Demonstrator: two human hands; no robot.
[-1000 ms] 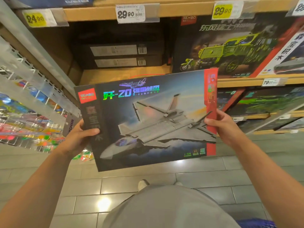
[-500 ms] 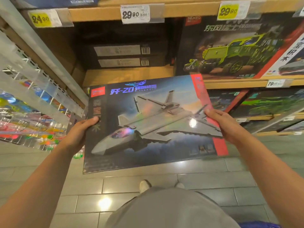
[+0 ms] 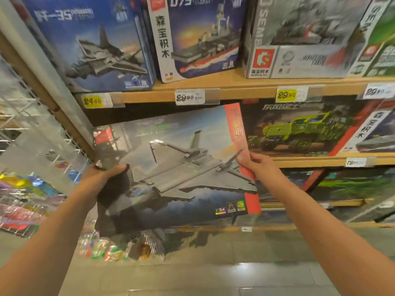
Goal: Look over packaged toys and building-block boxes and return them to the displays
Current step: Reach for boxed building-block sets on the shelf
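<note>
A: Where is the jet box?

B: It is held in front of the dark shelf opening below the wooden shelf, tilted, its top edge just under the price tags. Its right edge overlaps the green truck box.

A: Grip condition?

B: The left hand clasps the box's left edge, thumb curled over the front face. The right hand pinches the red strip on the right edge, thumb on the front. Both hands are grasping the box.

A: The shelf above?

B: A blue jet box and a warship box stand upright, side by side.
</note>
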